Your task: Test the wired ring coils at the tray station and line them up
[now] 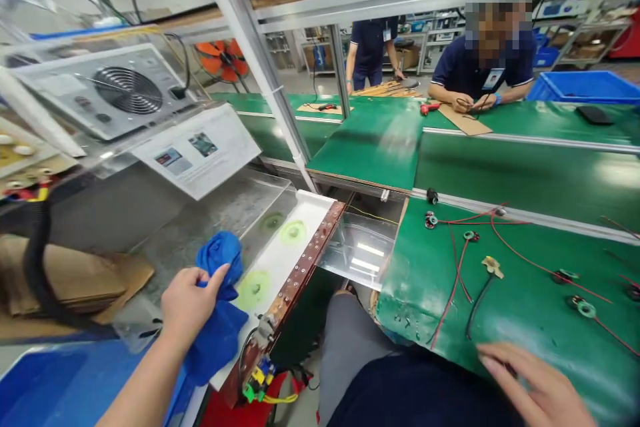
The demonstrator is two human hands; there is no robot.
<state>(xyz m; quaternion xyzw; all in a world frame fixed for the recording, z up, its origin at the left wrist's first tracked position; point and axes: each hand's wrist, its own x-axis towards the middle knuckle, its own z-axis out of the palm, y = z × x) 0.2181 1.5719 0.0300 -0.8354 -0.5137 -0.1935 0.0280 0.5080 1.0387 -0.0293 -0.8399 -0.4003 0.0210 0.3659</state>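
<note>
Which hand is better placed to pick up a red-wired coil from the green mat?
Probably the right: the right hand is open at the near edge of the green mat, close to the red-wired coils. The left hand is gripping a blue cloth beside the white panel.

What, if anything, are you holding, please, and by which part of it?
The left hand grips a blue cloth by its bunched upper part, the rest hanging down; the right hand, open over the green mat, holds nothing.
</note>
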